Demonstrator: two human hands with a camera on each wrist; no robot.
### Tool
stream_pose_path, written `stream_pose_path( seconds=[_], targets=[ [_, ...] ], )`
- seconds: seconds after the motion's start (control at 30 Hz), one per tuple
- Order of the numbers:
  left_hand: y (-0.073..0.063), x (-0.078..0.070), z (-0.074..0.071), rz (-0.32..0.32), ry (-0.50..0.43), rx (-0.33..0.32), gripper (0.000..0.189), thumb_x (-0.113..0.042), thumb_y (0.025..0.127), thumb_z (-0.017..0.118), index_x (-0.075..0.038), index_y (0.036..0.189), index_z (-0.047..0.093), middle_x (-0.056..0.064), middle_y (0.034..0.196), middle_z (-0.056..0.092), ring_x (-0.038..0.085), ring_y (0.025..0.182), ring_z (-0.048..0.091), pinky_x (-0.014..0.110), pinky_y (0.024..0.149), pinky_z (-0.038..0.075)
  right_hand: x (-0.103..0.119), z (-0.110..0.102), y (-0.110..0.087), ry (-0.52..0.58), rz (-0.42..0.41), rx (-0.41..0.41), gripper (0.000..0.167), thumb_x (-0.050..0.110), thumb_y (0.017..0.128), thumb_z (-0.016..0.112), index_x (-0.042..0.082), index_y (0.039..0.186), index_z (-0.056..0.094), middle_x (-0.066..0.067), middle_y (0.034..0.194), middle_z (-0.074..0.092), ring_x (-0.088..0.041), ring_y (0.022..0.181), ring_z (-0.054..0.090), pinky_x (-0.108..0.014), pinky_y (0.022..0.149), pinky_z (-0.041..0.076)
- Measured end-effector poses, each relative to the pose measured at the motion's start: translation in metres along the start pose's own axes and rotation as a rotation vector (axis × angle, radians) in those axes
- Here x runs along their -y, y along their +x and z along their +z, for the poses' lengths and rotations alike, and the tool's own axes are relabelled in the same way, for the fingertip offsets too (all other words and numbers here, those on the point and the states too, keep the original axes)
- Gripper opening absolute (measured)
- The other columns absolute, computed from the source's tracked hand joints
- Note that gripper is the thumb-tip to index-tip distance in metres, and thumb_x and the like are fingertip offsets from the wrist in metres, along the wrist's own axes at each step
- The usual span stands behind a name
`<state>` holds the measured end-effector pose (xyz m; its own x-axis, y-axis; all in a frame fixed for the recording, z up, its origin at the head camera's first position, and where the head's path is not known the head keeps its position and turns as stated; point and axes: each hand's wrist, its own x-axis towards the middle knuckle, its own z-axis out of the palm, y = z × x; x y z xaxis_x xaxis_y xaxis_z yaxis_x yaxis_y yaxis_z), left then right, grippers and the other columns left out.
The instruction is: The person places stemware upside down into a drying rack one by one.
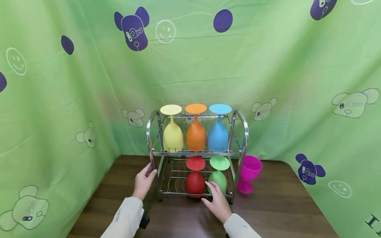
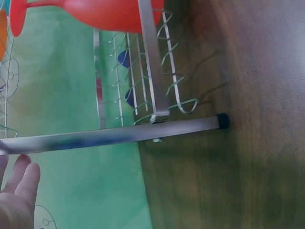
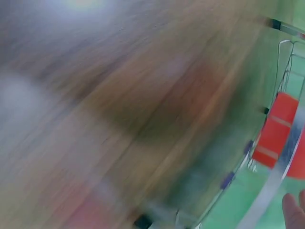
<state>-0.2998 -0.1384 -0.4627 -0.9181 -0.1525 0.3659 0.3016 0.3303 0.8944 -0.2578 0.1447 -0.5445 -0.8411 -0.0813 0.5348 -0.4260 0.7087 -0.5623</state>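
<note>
A two-tier metal dish rack (image 1: 196, 153) stands on the table with plastic goblets upside down in it. Its upper tier carries a yellow goblet (image 1: 173, 135), an orange goblet (image 1: 195, 135) and a blue goblet (image 1: 218, 135). On the lower tier are a red goblet (image 1: 195, 183) and a green goblet (image 1: 218, 180). My left hand (image 1: 143, 180) is at the rack's left post, its fingertips (image 2: 29, 179) beside the metal bar. In front of the green goblet is my right hand (image 1: 218, 201), thumb and fingers spread; whether it touches the goblet I cannot tell.
To the right of the rack, a magenta goblet (image 1: 250, 168) stands upright on the brown wooden table (image 1: 276, 205). A green patterned cloth (image 1: 190, 66) hangs behind and along both sides.
</note>
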Motion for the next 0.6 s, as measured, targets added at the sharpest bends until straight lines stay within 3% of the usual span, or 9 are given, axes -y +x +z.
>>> stream_pose_path(
  seconds=[0.2,0.37,0.5,0.6],
  targets=[
    [-0.012,0.003,0.001,-0.016,-0.058,-0.063,0.033,0.004,0.088,0.060,0.011,0.121,0.058,0.027,0.110,0.064,0.007,0.081,0.063,0.015,0.070,0.047,-0.018,-0.037,-0.015,0.005,-0.136,-0.117,0.058,-0.003,0.060,0.083,-0.004,0.114,0.062,-0.017,0.111,0.059,-0.024,0.081,0.064,-0.037,0.069,0.055],
    [-0.029,0.007,0.007,-0.008,-0.060,-0.163,0.029,0.011,0.085,0.056,0.010,0.113,0.060,0.023,0.100,0.065,-0.003,0.072,0.053,0.017,0.067,0.044,-0.037,-0.068,-0.023,0.052,-0.151,-0.154,0.050,-0.008,0.059,0.081,-0.005,0.106,0.065,-0.011,0.098,0.062,-0.012,0.070,0.061,-0.027,0.063,0.052],
    [-0.039,0.008,0.017,0.036,-0.075,-0.178,0.027,0.015,0.083,0.053,0.009,0.109,0.060,0.021,0.096,0.064,-0.002,0.074,0.052,0.016,0.066,0.043,-0.050,-0.090,-0.025,0.074,-0.059,-0.162,0.043,-0.009,0.062,0.080,-0.004,0.103,0.066,-0.012,0.092,0.062,-0.010,0.067,0.060,-0.025,0.060,0.052],
    [-0.044,0.008,0.026,0.115,-0.077,-0.162,0.027,0.019,0.081,0.054,0.009,0.105,0.061,0.017,0.092,0.064,-0.002,0.074,0.052,0.015,0.064,0.044,-0.059,-0.106,-0.025,0.103,0.079,-0.151,0.041,-0.006,0.068,0.079,-0.005,0.106,0.065,-0.014,0.093,0.062,-0.005,0.066,0.059,-0.025,0.058,0.052]
  ],
)
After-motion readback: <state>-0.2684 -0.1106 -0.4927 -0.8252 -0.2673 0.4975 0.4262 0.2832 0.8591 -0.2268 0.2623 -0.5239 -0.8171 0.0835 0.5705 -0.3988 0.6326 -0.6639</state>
